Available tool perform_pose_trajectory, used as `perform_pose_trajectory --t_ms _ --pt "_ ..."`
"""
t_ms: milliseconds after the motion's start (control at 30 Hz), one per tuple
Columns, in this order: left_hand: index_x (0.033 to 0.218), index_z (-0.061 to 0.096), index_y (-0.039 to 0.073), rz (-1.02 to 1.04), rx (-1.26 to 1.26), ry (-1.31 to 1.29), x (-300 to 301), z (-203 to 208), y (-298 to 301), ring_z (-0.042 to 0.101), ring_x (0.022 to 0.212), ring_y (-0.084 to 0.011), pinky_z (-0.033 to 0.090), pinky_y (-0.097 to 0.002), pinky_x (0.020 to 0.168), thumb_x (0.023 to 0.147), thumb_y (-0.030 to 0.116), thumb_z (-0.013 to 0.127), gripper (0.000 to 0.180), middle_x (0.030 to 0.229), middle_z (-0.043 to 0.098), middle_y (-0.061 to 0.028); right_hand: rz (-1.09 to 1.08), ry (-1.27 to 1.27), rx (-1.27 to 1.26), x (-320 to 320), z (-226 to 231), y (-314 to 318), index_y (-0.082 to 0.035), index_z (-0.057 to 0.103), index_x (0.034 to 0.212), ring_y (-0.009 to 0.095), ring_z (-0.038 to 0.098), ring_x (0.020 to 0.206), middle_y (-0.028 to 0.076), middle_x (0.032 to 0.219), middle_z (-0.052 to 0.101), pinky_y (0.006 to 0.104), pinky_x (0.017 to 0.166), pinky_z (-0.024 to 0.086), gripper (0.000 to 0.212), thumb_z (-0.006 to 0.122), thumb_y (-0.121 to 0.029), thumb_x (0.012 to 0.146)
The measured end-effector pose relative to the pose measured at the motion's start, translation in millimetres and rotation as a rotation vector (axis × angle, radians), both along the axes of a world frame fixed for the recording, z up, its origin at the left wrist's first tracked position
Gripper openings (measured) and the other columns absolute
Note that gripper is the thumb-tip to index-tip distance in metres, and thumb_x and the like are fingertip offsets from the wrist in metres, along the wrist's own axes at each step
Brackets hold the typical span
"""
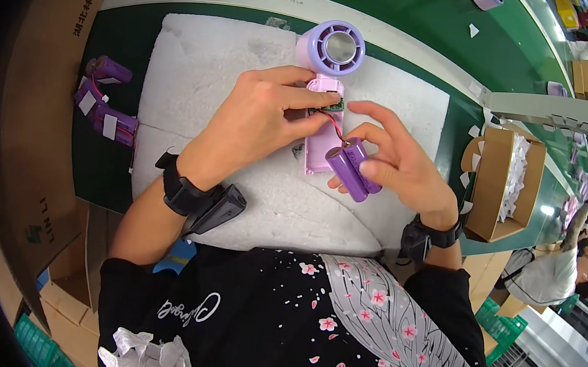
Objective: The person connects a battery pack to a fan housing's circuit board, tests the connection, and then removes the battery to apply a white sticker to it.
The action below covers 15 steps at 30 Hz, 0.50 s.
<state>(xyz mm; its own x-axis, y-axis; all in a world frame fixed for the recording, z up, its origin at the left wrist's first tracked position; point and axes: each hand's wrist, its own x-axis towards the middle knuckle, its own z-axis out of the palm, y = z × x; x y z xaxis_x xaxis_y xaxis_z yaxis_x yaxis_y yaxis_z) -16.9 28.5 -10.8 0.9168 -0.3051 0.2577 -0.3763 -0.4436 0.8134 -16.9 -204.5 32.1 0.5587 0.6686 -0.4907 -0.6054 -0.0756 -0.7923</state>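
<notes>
A small handheld fan lies face up on the foam pad, its lilac head pointing away from me. Its pink handle shell is open toward me. My left hand comes in from the left, thumb and fingers closed on a small green circuit board at the top of the shell. Red and dark wires run from there to a purple battery pack of two cells. My right hand holds that pack, tilted, over the shell's right side; its index finger is stretched toward the board.
The white foam pad rests on a green bench. Several purple battery packs lie at left beside a large cardboard box. At right stands an open carton with white pieces. A pale rail crosses behind; a co-worker is far right.
</notes>
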Motion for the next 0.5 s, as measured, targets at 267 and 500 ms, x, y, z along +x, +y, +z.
perform_pose_trajectory --t_ms 267,500 --pt "0.100 0.071 0.006 -0.038 -0.004 -0.039 0.6 -1.0 -2.0 0.066 0.071 -0.0284 0.055 -0.0325 0.065 0.073 0.007 0.071 0.027 0.093 0.067 -0.0140 0.137 -0.184 0.131 -12.8 -9.6 0.7 -0.002 0.030 0.132 0.030 0.061 0.108 0.017 0.123 0.045 0.0380 0.087 0.053 0.071 0.068 0.005 0.073" --pt "0.100 0.071 0.007 -0.025 0.008 -0.068 -0.4 -3.6 -2.1 0.066 0.071 -0.0282 0.055 -0.0332 0.065 0.073 0.008 0.071 0.027 0.094 0.067 -0.0145 0.100 -0.273 -0.092 -10.9 -3.3 1.2 -0.006 0.037 0.125 0.026 0.058 0.108 0.015 0.124 0.046 0.0388 0.090 0.050 0.076 0.079 0.002 0.061"
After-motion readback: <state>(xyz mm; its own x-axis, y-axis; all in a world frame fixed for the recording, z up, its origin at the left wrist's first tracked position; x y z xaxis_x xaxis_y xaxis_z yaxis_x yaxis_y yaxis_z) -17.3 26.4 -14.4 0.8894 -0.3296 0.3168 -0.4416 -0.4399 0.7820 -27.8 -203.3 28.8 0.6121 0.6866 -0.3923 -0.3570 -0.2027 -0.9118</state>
